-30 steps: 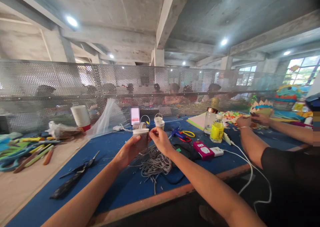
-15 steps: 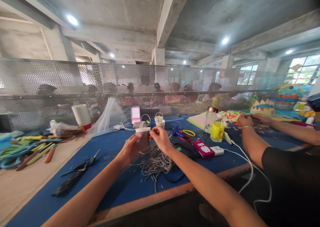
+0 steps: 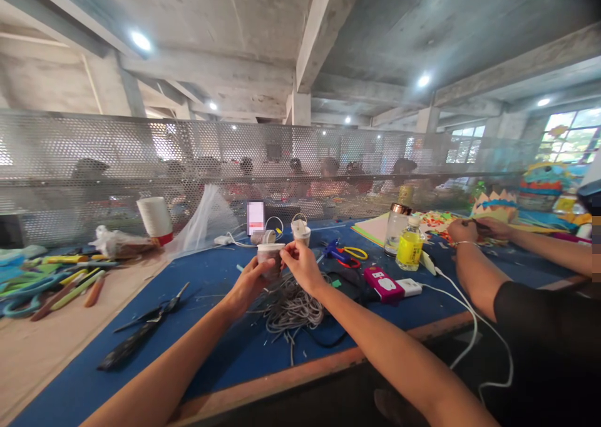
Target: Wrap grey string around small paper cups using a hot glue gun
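In the head view, a small paper cup (image 3: 268, 255) with a white rim and a grey-brown, cord-like wrapped side is held over the table. My left hand (image 3: 251, 282) is closed round its left side and bottom. Thumb and fingers of my right hand (image 3: 300, 261) are pinched together at the cup's right edge; whether a strand lies between them is hidden. Under my hands lies a tangled heap of grey cord (image 3: 295, 305). Just behind stands another small cup (image 3: 300, 228) with a looped handle. A phone (image 3: 256, 219) with a lit screen stands beyond the held cup.
Black scissors (image 3: 145, 327) lie left on the blue table mat (image 3: 225, 358). Right are pliers (image 3: 335, 252), yellow-handled scissors (image 3: 355, 252), a magenta power bank (image 3: 382, 284), a yellow drink bottle (image 3: 409, 245) and a glass jar (image 3: 393, 230). A co-worker's hands (image 3: 469, 231) work beyond. Stacked cups (image 3: 154, 217) stand left.
The held cup has turned slightly and tipped, and my left fingers have shifted a little on it. My right hand stays pinched at its edge. The view has moved slightly.
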Demonstrator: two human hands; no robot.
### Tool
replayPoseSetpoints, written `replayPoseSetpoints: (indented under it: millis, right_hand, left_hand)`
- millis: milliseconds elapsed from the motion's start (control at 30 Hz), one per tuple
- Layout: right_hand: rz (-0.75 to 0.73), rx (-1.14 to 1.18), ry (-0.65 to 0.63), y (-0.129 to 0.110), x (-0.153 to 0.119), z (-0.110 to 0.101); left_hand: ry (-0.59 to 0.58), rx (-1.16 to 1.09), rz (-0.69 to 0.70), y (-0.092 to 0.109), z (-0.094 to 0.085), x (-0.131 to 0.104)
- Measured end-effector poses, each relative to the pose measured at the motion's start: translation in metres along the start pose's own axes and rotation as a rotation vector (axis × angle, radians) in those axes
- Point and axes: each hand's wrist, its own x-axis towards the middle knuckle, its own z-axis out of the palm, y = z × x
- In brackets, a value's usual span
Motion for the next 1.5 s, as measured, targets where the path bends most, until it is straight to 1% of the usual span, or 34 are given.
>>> replayPoseSetpoints:
  millis: [167, 367, 500, 833, 1133, 1500]
  right_hand:
    - [-0.021, -0.004, -0.004, -0.0012, -0.0014, 0.0012]
    - [-0.040, -0.048, -0.005, -0.0014, -0.0030, 0.0024]
    - [-0.050, -0.042, -0.010, -0.0006, -0.0037, 0.0019]
    - [-0.030, -0.025, -0.026, -0.0041, -0.0058, 0.0013]
    - [-0.011, -0.020, -0.028, -0.0039, -0.0054, 0.0008]
    - [0.014, 0.006, -0.034, -0.0062, -0.0051, 0.0005]
  left_hand:
    - [0.031, 0.021, -0.007, 0.0013, 0.0032, -0.0004]
    - [0.047, 0.030, -0.009, -0.0021, 0.0016, 0.0007]
    - [0.046, 0.031, -0.018, -0.0010, 0.0017, 0.0006]
    - [0.006, 0.031, -0.017, -0.0054, -0.0066, 0.0043]
    - [0.003, 0.035, -0.017, -0.0034, -0.0036, 0.0028]
    - [-0.036, 0.022, -0.033, -0.0029, -0.0057, 0.0027]
